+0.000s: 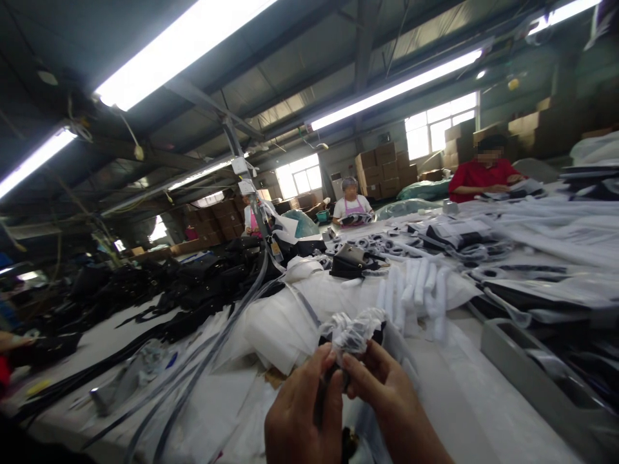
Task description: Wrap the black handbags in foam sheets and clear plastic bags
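Observation:
My left hand (304,406) and my right hand (387,393) meet at the bottom centre, fingertips pinched together. Between them is a crumpled plastic-wrapped bundle (352,332), whitish and clear with dark material showing through. What lies inside the wrapping cannot be made out. Below the fingers, partly hidden by the left hand, a small gold-coloured metal piece (349,443) shows against something dark. White wrapping sheets (275,328) lie just beyond the left hand. Several rolled white foam pieces (413,287) rest past the right hand, near a small black and grey bag (351,260).
A grey tray-like holder (536,374) stands at the right. Long dark straps (213,341) trail across the table at left, by a tape dispenser (128,380). Black bags (159,283) are heaped behind them. Co-workers sit across the table, one in a red shirt (476,177).

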Action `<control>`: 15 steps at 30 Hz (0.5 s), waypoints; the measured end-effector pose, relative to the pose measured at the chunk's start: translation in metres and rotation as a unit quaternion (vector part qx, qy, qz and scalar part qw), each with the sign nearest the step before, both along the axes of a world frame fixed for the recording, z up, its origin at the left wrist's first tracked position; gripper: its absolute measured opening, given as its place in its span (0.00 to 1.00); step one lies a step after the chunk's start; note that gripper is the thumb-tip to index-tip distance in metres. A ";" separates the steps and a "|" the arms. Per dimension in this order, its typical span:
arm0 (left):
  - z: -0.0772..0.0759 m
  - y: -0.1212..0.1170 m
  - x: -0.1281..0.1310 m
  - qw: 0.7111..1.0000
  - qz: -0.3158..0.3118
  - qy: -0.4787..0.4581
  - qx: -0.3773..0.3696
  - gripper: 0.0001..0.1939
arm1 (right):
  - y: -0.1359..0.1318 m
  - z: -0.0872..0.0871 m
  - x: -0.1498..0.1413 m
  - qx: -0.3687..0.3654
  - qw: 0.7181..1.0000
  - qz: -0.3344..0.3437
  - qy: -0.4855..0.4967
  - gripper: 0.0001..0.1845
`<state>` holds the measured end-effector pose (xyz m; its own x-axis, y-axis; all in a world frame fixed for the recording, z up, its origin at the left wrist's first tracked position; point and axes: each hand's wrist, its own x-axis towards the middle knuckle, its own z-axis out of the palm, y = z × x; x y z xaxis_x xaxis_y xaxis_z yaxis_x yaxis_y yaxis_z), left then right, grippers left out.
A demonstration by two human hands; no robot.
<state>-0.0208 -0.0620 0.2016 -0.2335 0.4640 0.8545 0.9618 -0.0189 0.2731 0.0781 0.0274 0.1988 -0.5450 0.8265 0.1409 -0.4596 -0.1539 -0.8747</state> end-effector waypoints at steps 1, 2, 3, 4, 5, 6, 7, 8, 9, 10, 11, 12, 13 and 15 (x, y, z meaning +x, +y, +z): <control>0.004 0.000 -0.003 0.999 -0.005 -0.036 -0.008 0.16 | 0.000 0.001 0.001 -0.008 1.000 0.014 0.001 0.20; 0.007 0.001 -0.005 0.997 -0.013 -0.067 -0.019 0.15 | 0.000 0.002 0.002 -0.014 0.999 0.029 0.002 0.20; 0.012 0.001 -0.008 0.995 -0.021 -0.092 -0.035 0.14 | 0.000 0.003 0.003 -0.020 0.999 0.040 0.005 0.21; 0.016 0.002 -0.011 0.992 -0.028 -0.111 -0.056 0.12 | 0.000 0.003 0.004 -0.024 0.999 0.047 0.007 0.21; 0.020 0.003 -0.013 0.988 -0.034 -0.126 -0.081 0.11 | 0.001 0.004 0.004 -0.028 0.998 0.051 0.009 0.22; 0.024 0.004 -0.016 0.984 -0.042 -0.136 -0.110 0.11 | 0.001 0.004 0.005 -0.028 0.998 0.054 0.010 0.22; 0.028 0.006 -0.018 0.979 -0.052 -0.143 -0.138 0.11 | 0.001 0.004 0.005 -0.027 0.998 0.053 0.011 0.22; 0.031 0.007 -0.020 0.973 -0.063 -0.149 -0.162 0.11 | 0.002 0.005 0.005 -0.027 0.998 0.051 0.014 0.22; 0.033 0.008 -0.022 0.969 -0.073 -0.156 -0.180 0.11 | 0.002 0.005 0.005 -0.027 0.998 0.051 0.018 0.22; 0.035 0.009 -0.023 0.964 -0.085 -0.164 -0.191 0.11 | 0.002 0.006 0.005 -0.029 0.998 0.054 0.024 0.22; 0.037 0.010 -0.024 0.960 -0.096 -0.175 -0.198 0.11 | 0.002 0.006 0.005 -0.033 0.997 0.057 0.033 0.23; 0.038 0.011 -0.025 0.954 -0.108 -0.193 -0.203 0.11 | 0.003 0.006 0.005 -0.038 0.997 0.061 0.041 0.23; 0.038 0.012 -0.025 0.946 -0.120 -0.216 -0.209 0.11 | 0.003 0.005 0.004 -0.044 0.996 0.065 0.049 0.24; 0.037 0.014 -0.024 0.924 -0.150 -0.272 -0.224 0.13 | 0.005 0.002 0.003 -0.051 0.995 0.068 0.060 0.24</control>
